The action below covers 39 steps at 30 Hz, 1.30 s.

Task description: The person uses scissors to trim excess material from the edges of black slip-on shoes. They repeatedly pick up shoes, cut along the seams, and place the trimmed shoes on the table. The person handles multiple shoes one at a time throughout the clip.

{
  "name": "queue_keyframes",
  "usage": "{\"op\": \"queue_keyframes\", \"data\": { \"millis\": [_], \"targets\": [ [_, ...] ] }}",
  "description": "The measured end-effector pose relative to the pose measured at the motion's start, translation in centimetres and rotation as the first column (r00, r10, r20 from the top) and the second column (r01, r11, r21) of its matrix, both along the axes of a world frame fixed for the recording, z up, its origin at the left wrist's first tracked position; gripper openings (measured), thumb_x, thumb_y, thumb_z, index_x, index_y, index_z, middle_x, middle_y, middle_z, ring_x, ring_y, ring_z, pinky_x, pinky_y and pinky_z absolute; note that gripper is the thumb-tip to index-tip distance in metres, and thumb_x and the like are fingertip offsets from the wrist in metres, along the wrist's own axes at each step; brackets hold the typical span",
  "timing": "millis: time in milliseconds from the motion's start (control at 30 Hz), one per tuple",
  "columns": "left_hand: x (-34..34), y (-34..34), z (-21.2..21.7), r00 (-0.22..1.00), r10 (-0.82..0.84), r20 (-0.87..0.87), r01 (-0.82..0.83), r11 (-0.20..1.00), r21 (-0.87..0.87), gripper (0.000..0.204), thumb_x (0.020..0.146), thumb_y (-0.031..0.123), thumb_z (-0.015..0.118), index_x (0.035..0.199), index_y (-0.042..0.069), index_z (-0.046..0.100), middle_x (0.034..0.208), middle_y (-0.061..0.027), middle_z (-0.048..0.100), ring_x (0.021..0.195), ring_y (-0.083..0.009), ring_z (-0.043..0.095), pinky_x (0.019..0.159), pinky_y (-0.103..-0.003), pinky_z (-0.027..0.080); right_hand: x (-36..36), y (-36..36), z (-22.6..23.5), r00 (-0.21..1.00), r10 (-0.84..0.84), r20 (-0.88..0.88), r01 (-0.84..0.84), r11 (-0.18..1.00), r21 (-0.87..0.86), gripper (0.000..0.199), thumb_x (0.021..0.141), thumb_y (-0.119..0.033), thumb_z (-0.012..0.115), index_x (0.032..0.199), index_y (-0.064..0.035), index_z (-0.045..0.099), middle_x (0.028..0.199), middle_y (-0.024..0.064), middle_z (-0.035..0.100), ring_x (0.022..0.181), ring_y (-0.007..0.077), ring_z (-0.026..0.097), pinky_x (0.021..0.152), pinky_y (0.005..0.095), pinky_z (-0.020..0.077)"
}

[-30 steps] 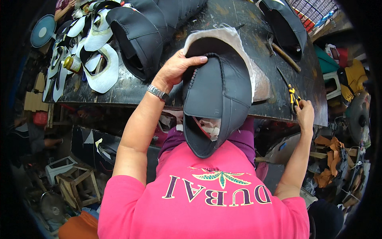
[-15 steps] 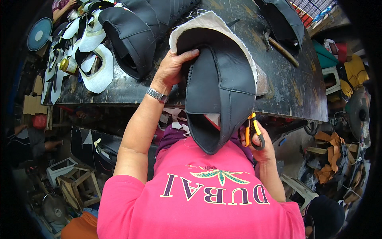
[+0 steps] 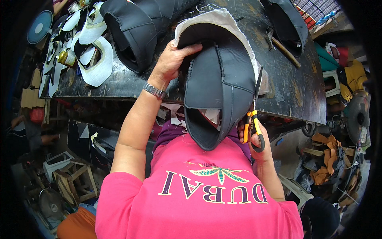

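A black leather shoe upper (image 3: 205, 83), stitched along its seams, hangs in front of me with its far end over the table. Pale lining fabric (image 3: 240, 34) with a frayed edge sticks out round its far rim. My left hand (image 3: 175, 61) grips the upper's left side, thumb on top and the other fingers underneath, hidden. In my right hand (image 3: 260, 149) are scissors (image 3: 254, 119) with orange, yellow and black handles. Their blades point away from me along the upper's right edge, beside the lining; the tip shows past the edge.
The dark table (image 3: 290, 87) carries more black uppers (image 3: 133, 34), a heap of white cut pieces (image 3: 99, 65), a small jar (image 3: 67, 58) and a wooden-handled tool (image 3: 286, 51). Wooden stools (image 3: 75, 179) stand low on the left. Brown scraps (image 3: 328, 157) lie at the right.
The scissors' blades now show past the upper's right edge, where they were hidden before. The upper has shifted slightly, and my left hand keeps its hold.
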State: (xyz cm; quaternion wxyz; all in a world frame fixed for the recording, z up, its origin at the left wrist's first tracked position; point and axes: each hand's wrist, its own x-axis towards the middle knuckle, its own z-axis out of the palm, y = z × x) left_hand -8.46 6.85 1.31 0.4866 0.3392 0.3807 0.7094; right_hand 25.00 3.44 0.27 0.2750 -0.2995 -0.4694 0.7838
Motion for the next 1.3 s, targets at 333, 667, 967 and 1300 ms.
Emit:
{"op": "queue_keyframes", "data": {
  "millis": [333, 667, 967, 1300],
  "targets": [
    [-0.7, -0.2, 0.7, 0.995, -0.086, -0.049, 0.082, 0.994, -0.072, 0.030, 0.083, 0.003, 0.074, 0.113, 0.003, 0.067, 0.101, -0.0041, 0.070, 0.088, -0.0131, 0.066, 0.079, -0.028, 0.055, 0.7, 0.4, 0.6, 0.986, -0.002, 0.164, 0.010, 0.999, -0.047, 0.042, 0.082, -0.026, 0.077, 0.109, -0.0021, 0.056, 0.082, 0.0028, 0.056, 0.066, 0.0071, 0.053, 0.059, 0.0205, 0.0450],
    [-1.6, -0.4, 2.2, 0.992, -0.088, -0.093, 0.079, 0.993, -0.091, 0.034, 0.083, 0.004, 0.075, 0.115, 0.003, 0.066, 0.101, -0.0047, 0.070, 0.088, -0.0129, 0.067, 0.079, -0.028, 0.057, 0.8, 1.1, 1.2, 0.987, 0.050, 0.154, -0.044, 0.998, -0.043, 0.057, 0.077, -0.036, 0.079, 0.114, -0.0012, 0.054, 0.086, 0.0033, 0.056, 0.071, 0.0076, 0.054, 0.061, 0.0211, 0.0450],
    [-0.4, 0.1, 1.9, 0.966, -0.220, -0.136, 0.199, 0.968, -0.151, 0.036, 0.083, 0.006, 0.076, 0.117, 0.004, 0.066, 0.100, -0.0056, 0.071, 0.085, -0.0123, 0.068, 0.079, -0.027, 0.057, -0.2, 1.2, 1.1, 0.997, 0.012, 0.075, -0.007, 0.997, -0.075, 0.063, 0.076, -0.041, 0.081, 0.115, -0.0001, 0.054, 0.082, 0.0034, 0.056, 0.067, 0.0079, 0.054, 0.058, 0.0200, 0.0438],
    [-0.7, 0.6, 2.3, 0.896, -0.322, -0.304, 0.274, 0.942, -0.193, 0.036, 0.082, 0.010, 0.077, 0.115, 0.003, 0.067, 0.098, -0.0057, 0.071, 0.080, -0.0114, 0.068, 0.076, -0.024, 0.055, 0.0, 1.3, 1.4, 0.992, 0.036, 0.123, -0.022, 0.994, -0.109, 0.065, 0.075, -0.042, 0.081, 0.115, 0.0006, 0.054, 0.081, 0.0036, 0.056, 0.066, 0.0082, 0.054, 0.056, 0.0203, 0.0451]
  ]
}}
